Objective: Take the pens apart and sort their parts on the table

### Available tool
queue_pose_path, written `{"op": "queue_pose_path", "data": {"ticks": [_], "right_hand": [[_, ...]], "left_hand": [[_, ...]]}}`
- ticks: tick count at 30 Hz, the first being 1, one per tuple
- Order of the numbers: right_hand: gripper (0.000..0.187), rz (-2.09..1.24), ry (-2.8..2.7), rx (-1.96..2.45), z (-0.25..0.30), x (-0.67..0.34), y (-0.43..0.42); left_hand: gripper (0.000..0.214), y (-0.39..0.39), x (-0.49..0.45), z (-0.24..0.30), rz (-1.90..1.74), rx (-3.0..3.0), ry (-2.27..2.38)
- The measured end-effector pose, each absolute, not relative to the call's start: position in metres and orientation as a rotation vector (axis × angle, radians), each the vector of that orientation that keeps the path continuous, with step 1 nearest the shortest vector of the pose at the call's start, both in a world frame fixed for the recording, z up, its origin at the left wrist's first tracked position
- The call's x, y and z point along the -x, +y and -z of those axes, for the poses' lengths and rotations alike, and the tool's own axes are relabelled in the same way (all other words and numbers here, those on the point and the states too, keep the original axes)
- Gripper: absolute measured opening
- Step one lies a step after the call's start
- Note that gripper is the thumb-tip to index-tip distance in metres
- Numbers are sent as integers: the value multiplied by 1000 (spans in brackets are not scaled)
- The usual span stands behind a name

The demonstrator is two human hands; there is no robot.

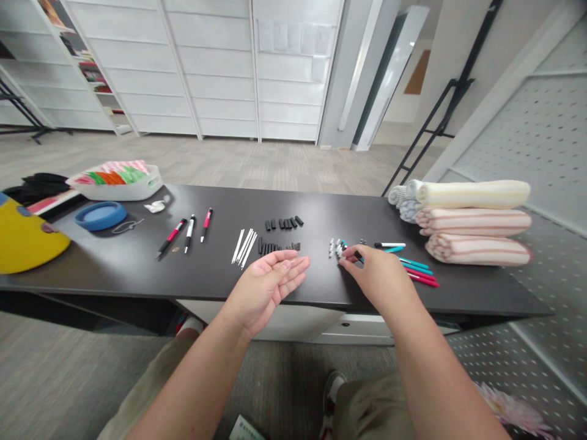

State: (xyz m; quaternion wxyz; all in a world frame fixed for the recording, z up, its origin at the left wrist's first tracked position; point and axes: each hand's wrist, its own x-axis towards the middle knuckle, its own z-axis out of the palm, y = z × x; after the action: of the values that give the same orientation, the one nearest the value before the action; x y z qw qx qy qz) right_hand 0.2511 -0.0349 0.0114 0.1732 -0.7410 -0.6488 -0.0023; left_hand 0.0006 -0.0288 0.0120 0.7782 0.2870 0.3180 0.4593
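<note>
My left hand [270, 282] is held palm up over the front of the dark table, its fingers stretched out and nothing visible in the palm. My right hand [383, 275] reaches down with thumb and forefinger pinched together at a cluster of small silvery pen parts [338, 246]; what sits between the fingertips is too small to make out. Thin white pen refills [244, 247] lie left of my left hand. Beyond it are short black tubes [284, 223], and a second row is partly hidden by the fingers. Teal and red pen barrels [417, 269] lie beside my right hand, which partly covers them.
Three assembled pens [189, 234] lie on the dark table [321, 211], left of the refills. Farther left are a blue round lid-like object [101, 215], a white basket [121, 190] of colourful packets and a yellow object [27, 241]. Rolled striped towels [477, 220] are stacked at right.
</note>
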Motion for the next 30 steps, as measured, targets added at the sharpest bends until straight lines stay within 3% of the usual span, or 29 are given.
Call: {"op": "queue_pose_path", "data": {"ticks": [13, 21, 30], "right_hand": [[14, 23, -1786, 2067, -18, -252, -40], [13, -116, -1921, 1397, -41, -202, -61], [13, -223, -1982, 1346, -29, -177, -59]], "left_hand": [[16, -30, -3, -11, -999, -663, 690], [25, -31, -4, -11, -953, -758, 649], [28, -33, -4, -10, -921, -851, 608]]}}
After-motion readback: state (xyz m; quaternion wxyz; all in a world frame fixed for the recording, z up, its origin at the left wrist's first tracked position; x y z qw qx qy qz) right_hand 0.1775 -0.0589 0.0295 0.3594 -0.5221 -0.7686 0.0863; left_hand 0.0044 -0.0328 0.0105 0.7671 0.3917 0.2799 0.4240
